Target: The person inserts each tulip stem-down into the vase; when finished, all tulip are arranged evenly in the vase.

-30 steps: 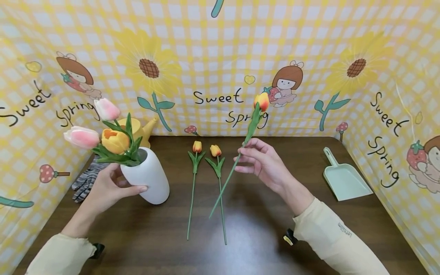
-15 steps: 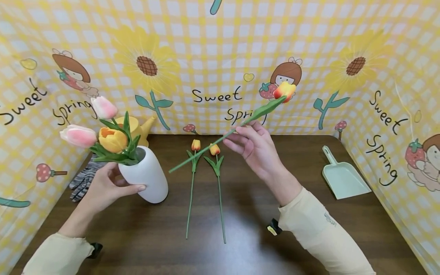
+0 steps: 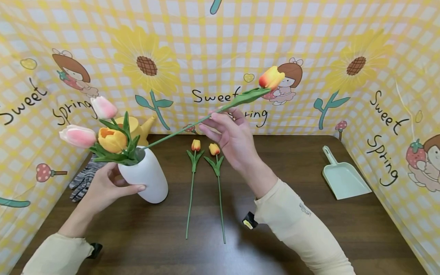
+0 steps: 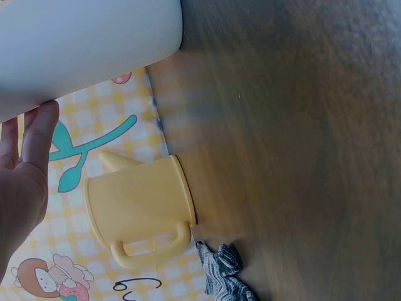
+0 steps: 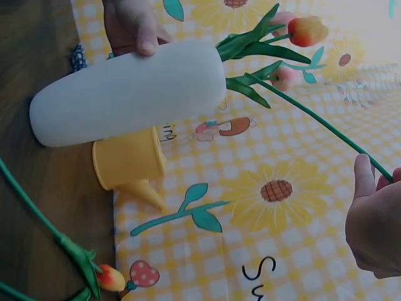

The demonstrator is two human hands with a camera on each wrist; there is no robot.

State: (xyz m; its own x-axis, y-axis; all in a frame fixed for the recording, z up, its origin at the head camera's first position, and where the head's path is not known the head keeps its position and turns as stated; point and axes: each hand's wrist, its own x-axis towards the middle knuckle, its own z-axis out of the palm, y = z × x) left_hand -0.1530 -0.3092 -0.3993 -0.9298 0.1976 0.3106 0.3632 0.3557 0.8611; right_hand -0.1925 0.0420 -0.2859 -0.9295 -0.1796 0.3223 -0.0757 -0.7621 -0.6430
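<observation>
The vase [image 3: 149,177] is white, the backdrop [image 3: 213,49] yellow-checked.

The head camera looks forward and down from above, on the near side of the white vase [image 3: 149,181]. The left wrist view, turned sideways, is close enough to crop the vase, facing the yellow watering can [image 4: 141,197] behind. The right wrist view, also sideways, faces the vase from its right, farther back, sharing vase and can with both others.
</observation>
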